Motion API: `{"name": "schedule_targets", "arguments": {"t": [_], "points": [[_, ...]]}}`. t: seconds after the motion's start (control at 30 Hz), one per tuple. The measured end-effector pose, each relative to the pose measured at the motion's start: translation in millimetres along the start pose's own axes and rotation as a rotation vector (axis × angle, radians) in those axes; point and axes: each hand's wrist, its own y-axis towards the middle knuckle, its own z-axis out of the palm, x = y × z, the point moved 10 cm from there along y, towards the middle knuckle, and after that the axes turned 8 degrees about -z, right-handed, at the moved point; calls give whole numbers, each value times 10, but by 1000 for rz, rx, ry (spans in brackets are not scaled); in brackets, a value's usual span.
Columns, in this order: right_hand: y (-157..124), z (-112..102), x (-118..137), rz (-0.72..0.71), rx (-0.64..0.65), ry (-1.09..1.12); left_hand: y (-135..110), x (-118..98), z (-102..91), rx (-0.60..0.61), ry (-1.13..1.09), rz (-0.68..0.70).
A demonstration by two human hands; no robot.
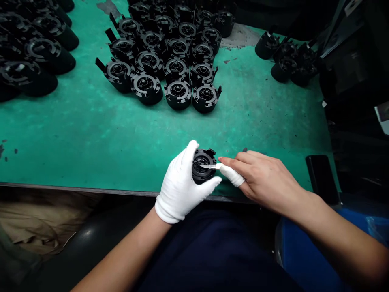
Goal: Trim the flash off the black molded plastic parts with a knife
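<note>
My left hand (pixel 182 184), in a white glove, is closed round a round black plastic part (pixel 203 165) at the near edge of the green table mat (pixel 91 134). My right hand (pixel 261 178) is bare except for a white wrap on the thumb. It pinches a small knife whose blade (pixel 208 166) lies across the top face of the part, with the handle end sticking out behind the fingers.
Several matching black parts (pixel 170 61) stand in rows at the far middle of the mat, with larger black parts (pixel 33 52) at the far left and a small group (pixel 285 56) at the far right. A dark phone-like slab (pixel 322 178) lies at the right edge. A blue bin (pixel 304 255) sits beside my lap.
</note>
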Motion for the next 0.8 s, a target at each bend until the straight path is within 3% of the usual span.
{"name": "schedule_targets", "arguments": {"t": [0.37,0.6,0.8], "points": [[2,-16,-30,154,-3,-122,9,-20,-16,-11,9,25],[-67,-24,-199,103,-81,201,-8,-27,-46,-38,-5,31],[76,-30,-197,2,37,98,8,-6,-18,-15,6,9]]}}
